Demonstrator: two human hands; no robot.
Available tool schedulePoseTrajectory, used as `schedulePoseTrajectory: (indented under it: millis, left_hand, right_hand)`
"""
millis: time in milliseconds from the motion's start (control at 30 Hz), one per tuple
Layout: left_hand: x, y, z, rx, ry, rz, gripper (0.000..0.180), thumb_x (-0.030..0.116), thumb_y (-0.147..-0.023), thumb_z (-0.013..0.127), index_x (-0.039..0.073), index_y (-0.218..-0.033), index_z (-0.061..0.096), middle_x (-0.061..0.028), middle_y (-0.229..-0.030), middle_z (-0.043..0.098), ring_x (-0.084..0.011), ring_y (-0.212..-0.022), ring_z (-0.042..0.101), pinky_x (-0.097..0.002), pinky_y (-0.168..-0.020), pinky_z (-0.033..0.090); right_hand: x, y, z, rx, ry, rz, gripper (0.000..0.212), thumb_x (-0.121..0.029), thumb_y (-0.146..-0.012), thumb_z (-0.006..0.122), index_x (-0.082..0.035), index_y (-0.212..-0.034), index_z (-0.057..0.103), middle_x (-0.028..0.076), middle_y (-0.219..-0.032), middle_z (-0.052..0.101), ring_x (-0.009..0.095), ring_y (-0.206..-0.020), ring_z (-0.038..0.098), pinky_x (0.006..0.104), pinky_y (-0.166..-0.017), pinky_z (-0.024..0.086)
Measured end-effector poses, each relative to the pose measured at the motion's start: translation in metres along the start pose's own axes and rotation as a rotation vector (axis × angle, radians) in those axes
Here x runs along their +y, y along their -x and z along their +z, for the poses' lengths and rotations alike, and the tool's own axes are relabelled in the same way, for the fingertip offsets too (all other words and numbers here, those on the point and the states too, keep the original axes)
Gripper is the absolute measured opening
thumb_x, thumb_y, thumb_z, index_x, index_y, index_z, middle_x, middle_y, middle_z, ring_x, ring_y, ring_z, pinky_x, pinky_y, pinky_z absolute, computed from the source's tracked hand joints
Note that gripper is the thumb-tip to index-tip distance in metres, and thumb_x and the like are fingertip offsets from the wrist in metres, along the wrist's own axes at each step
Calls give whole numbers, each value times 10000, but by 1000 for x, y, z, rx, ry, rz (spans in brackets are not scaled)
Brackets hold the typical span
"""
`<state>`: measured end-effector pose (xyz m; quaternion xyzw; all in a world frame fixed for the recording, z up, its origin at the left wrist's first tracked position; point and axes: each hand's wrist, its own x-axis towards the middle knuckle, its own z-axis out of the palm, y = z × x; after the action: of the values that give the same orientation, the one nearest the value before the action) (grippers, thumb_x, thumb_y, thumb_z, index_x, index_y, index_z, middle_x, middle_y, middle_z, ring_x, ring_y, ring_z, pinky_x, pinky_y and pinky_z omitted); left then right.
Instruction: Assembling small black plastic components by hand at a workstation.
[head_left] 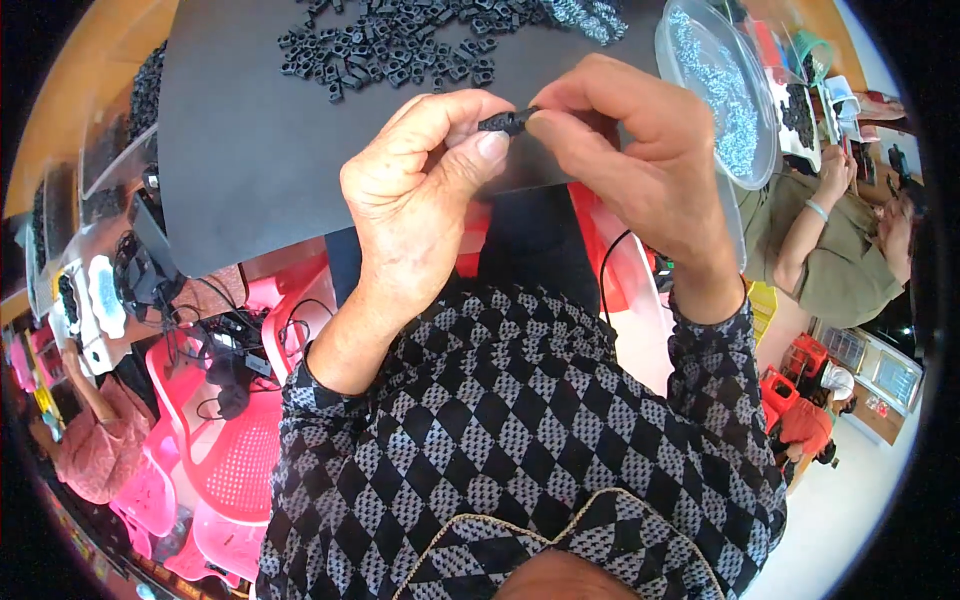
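Above the near edge of the dark table mat (260, 170), both my hands meet at a small black plastic part (503, 122). Thumb and fingers of my left hand (415, 195) are closed around its left end. My right hand (645, 145) pinches the other end between thumb and forefinger; whether a second small piece is in that pinch is hidden by the fingertips. Beyond my hands lies a loose pile of similar black plastic parts (390, 50). At the pile's right is a heap of small silvery metal pieces (592, 18).
A clear plastic tub (771, 140) of shiny bluish metal pieces stands right of my right hand. Bins of black parts (105, 205) stand at the left. Pink chairs (235, 465) and dark cables are below left. Other people work at right (835, 250) and left (105, 445).
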<state>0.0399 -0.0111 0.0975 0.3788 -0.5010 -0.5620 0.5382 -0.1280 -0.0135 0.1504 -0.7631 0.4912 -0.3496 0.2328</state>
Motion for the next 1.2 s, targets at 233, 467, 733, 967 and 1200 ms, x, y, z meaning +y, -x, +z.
schedulePoseTrajectory:
  millis: [233,467,733,967,1200]
  left_hand:
    - [2,3,2,3,-39,-76,169,-48,-799,646,-15,-964,661,-8,-805,582,-63,-713,525,-194,-648,445]
    - [-1,5,-1,-6,-203,22,178,-76,-766,652,-22,-936,663,-14,-771,581,-75,-697,526,-200,-641,442]
    - [-5,9,-5,-86,-185,3,178,-35,-823,642,-48,-1000,652,-31,-841,622,-75,-674,555,-189,-620,474]
    - [0,9,-6,-124,-255,65,189,-51,-750,679,-11,-934,659,-43,-762,589,-103,-678,549,-226,-621,455]
    - [-11,8,-3,-95,-412,313,204,-37,-710,696,-8,-897,619,-78,-763,603,-189,-647,576,-257,-600,467]
  right_hand:
    - [5,2,9,24,18,-24,49,-1,-776,642,23,-802,609,26,-671,522,68,-553,467,226,-481,354]
    - [7,2,12,46,111,-148,111,-51,-725,637,-11,-685,541,106,-613,525,298,-594,528,392,-529,419]
    - [10,8,12,37,131,-150,121,-67,-735,631,-15,-682,536,106,-616,527,307,-600,532,397,-530,421]
    - [7,9,12,-30,-45,27,119,-82,-752,621,-16,-684,550,117,-606,534,305,-590,536,391,-531,424]
    - [7,11,13,-20,79,-99,127,-90,-753,626,-19,-685,544,118,-617,528,308,-611,532,402,-544,424]
